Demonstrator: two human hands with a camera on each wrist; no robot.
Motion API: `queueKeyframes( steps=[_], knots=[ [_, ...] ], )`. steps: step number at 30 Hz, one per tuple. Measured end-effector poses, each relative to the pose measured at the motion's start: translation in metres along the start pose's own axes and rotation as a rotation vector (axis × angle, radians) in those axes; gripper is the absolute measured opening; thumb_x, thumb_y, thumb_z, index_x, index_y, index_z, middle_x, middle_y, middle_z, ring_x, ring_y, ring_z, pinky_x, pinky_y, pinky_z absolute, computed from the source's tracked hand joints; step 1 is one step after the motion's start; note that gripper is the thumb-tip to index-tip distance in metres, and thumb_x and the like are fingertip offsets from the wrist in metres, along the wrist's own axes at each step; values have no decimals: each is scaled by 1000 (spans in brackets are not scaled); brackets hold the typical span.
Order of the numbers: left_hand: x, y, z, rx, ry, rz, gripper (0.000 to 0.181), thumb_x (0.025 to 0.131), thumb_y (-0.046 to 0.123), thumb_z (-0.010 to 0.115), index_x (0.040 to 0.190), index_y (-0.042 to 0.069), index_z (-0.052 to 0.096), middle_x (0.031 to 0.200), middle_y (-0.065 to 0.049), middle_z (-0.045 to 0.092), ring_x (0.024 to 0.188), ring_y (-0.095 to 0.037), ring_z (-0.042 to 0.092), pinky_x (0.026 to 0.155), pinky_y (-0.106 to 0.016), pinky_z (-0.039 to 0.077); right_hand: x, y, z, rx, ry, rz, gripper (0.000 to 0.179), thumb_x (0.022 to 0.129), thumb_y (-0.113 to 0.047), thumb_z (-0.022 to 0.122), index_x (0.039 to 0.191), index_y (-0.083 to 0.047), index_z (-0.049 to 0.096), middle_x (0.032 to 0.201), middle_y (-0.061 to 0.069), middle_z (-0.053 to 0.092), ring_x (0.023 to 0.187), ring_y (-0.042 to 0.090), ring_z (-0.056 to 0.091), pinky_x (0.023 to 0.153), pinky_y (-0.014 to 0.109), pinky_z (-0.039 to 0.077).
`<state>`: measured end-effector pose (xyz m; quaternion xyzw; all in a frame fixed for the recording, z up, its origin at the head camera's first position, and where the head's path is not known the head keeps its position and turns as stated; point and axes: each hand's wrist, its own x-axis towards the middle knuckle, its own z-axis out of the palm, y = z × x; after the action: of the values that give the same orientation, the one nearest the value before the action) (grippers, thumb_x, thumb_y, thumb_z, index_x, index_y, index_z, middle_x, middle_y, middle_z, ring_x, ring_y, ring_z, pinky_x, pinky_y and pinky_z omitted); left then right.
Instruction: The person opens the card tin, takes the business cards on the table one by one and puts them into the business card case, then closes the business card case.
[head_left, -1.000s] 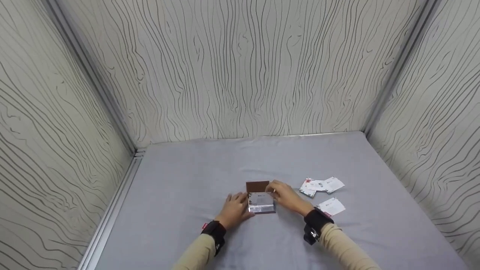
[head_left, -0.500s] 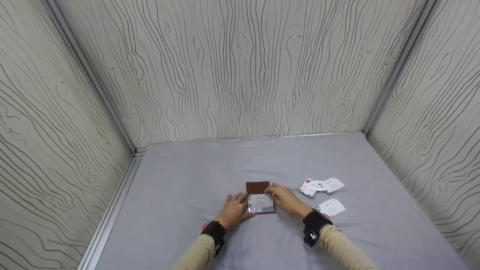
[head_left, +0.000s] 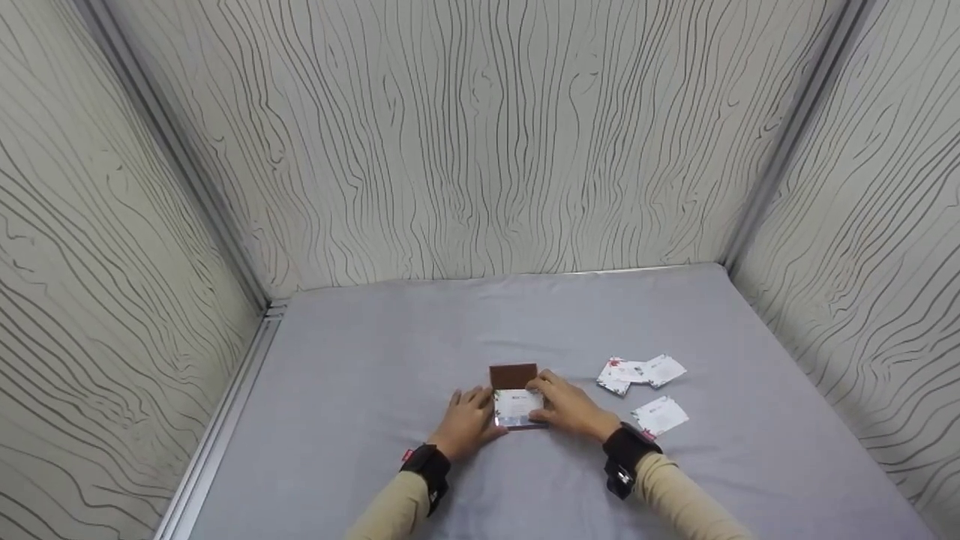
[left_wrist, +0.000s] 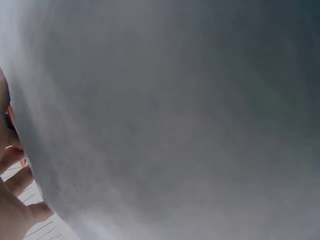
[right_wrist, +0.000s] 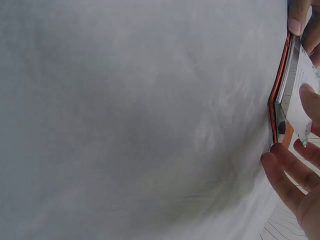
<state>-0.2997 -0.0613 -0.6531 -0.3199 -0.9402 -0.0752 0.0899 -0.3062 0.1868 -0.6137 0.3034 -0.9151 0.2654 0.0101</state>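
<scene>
Your R hand [head_left: 570,406], fingers spread, has its thumb on the white card [head_left: 515,403] over the open brown case [head_left: 514,376], L hand [head_left: 465,422] thumb & fingers apart at the case's left edge, so brace firmly & press evenly w/o bending corners.

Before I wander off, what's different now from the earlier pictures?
The white card slid toward the person in the open brown card holder; the right hand followed, its thumb now on the card's face. The left hand at the holder's left edge and the loose cards stayed put.
</scene>
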Motion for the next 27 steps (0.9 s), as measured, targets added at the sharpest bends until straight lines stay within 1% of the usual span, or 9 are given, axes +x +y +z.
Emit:
queueKeyframes(
  steps=[4, 8, 14, 19, 27],
  knots=[
    [-1, 1, 0, -2, 12, 9, 62, 94, 52, 61, 130, 1, 63, 140, -14, 54, 127, -33, 51, 102, -58, 40, -1, 2, 2, -28, -15, -15, 42, 85, -20, 78, 120, -3, 61, 117, 11, 56, 106, 29, 58, 90, 48, 50],
    [-2, 1, -1, -3, 22, 16, 61, 94, 52, 60, 128, 1, 65, 139, -14, 55, 126, -33, 52, 101, -58, 41, -1, 2, 4, -78, -20, -56, 39, 85, -19, 78, 117, -3, 64, 114, 10, 56, 105, 28, 56, 90, 46, 49],
    [-1, 1, -2, -11, -2, -1, 62, 94, 52, 59, 129, 0, 64, 141, -14, 54, 129, -33, 50, 103, -58, 39, -1, 1, 5, -64, -34, -54, 37, 85, -17, 78, 116, 0, 67, 112, 12, 57, 104, 29, 54, 91, 46, 46],
    [-1, 1, -2, -10, -9, -4, 62, 94, 52, 59, 129, 1, 64, 141, -14, 54, 130, -32, 50, 104, -57, 39, -1, 1, 6, -67, -34, -63, 37, 86, -17, 77, 117, 1, 67, 114, 14, 57, 106, 31, 53, 92, 47, 45],
    [-1, 1, -1, -10, 2, -1, 60, 94, 51, 61, 128, 2, 65, 140, -14, 54, 129, -32, 50, 103, -58, 39, -3, 2, 5, -119, -50, -96, 43, 89, -19, 74, 123, 6, 66, 116, 19, 56, 107, 34, 53, 92, 48, 46]
  ],
)
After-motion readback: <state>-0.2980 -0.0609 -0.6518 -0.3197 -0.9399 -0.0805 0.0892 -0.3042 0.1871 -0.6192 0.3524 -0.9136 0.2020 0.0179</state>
